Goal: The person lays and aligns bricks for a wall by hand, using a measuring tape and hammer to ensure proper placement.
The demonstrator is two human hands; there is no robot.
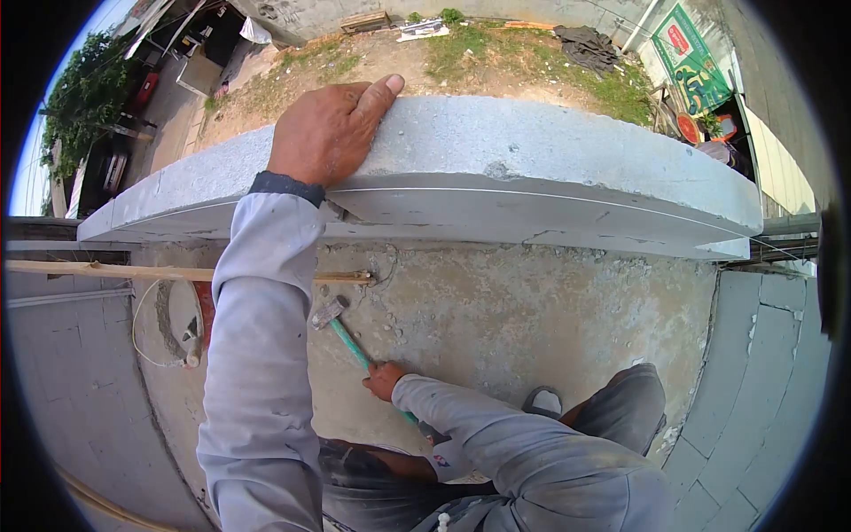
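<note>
concrete floor (532,310) behind green-handled hammer (351,345) (head (329,312) dull grey)

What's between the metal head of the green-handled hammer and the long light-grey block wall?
A thin tan wooden pole. In the head view, its end shows between the head of the hammer and the wall.

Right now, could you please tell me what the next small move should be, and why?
I would probably raise the hammer toward the wall for a light tap: the right hand holds it well below the wall's top, where the left hand rests, and a white string runs along the near side.
</note>
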